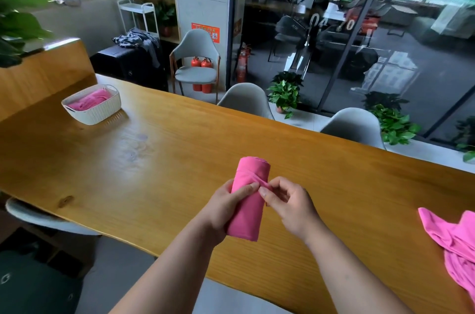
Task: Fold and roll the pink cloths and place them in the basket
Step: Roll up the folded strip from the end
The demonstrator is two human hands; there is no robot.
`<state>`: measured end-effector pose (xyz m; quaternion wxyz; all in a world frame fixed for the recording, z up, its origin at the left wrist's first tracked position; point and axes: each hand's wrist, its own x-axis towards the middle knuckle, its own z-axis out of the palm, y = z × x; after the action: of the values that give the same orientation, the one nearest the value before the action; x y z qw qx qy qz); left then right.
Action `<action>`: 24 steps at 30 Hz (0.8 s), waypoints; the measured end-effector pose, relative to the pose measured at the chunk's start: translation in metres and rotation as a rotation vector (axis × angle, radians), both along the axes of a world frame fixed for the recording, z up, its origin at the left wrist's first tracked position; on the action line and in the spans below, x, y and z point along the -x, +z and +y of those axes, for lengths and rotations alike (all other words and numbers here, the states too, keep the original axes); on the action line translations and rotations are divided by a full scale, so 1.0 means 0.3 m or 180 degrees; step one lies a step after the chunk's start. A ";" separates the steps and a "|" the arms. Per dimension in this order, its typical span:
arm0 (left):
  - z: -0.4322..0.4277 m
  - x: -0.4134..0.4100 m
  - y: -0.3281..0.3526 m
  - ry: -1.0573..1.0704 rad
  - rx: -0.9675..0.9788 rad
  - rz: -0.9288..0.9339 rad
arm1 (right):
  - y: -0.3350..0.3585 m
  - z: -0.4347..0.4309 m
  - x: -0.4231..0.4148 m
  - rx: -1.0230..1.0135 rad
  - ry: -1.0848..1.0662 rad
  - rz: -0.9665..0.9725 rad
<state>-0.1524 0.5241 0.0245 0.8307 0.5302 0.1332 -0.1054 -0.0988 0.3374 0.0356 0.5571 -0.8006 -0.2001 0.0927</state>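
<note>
- Left hand point(226, 207): fingers curl round the rolled cloth point(250, 198) and hold it just above the desk point(167, 154).
- Right hand point(288, 202): thumb and fingers pinch a small fold of fabric at the side of the roll; judged to be tucking the loose edge.
- Roll status: folding and rolling appear complete; securing the edge and transfer to the basket remain.
- Loose pink cloths point(455, 244): lie crumpled on the desk at the far right, well apart from the hands; not yet folded.
- Basket point(102, 110): white, at the far left of the desk; pink fabric already lies inside, so part of the task is done.
</note>
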 end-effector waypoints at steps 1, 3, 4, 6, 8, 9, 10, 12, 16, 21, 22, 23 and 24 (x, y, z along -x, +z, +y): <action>-0.008 0.000 0.003 -0.0044 0.0158 0.0048 | -0.007 0.003 0.002 -0.0265 -0.0074 0.0246; -0.008 0.006 -0.005 -0.0241 0.0382 0.0062 | -0.021 -0.004 0.002 -0.0621 -0.0275 0.0628; -0.005 0.010 -0.014 -0.0373 0.0439 0.0049 | -0.026 -0.010 0.000 -0.0673 -0.0347 0.0731; -0.003 0.013 -0.037 -0.0497 0.0325 0.0028 | -0.029 -0.021 0.002 -0.0579 -0.0366 0.0744; -0.009 0.006 -0.061 -0.0343 -0.0264 -0.0042 | -0.023 -0.020 0.009 -0.0344 -0.0163 0.0647; -0.013 0.001 -0.076 -0.0227 -0.0615 -0.0074 | -0.018 -0.014 0.015 -0.0189 -0.0004 0.0571; -0.018 -0.002 -0.085 -0.0104 -0.0934 -0.0085 | -0.017 -0.003 0.021 -0.0002 0.0122 0.0492; -0.024 -0.009 -0.095 0.0072 -0.1780 -0.0148 | -0.012 0.025 0.028 0.0350 0.0240 0.0343; -0.030 -0.027 -0.107 -0.0125 -0.3553 -0.0533 | -0.014 0.075 0.004 0.0773 0.0156 0.0297; -0.031 -0.040 -0.158 -0.0264 -0.4859 -0.1052 | 0.034 0.128 -0.023 0.0661 -0.0316 0.1144; -0.038 -0.036 -0.171 -0.0282 -0.5044 -0.1151 | 0.046 0.140 -0.033 0.0733 -0.0459 0.1311; -0.047 -0.031 -0.186 -0.0315 -0.5175 -0.1220 | 0.055 0.152 -0.045 0.0785 -0.0552 0.1457; -0.054 -0.027 -0.201 -0.0344 -0.5278 -0.1271 | 0.057 0.165 -0.060 0.0823 -0.0613 0.1585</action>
<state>-0.1444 0.5078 -0.0358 0.1758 0.9810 -0.0071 0.0821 -0.0810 0.3869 0.0527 0.4887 -0.8329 0.0331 0.2576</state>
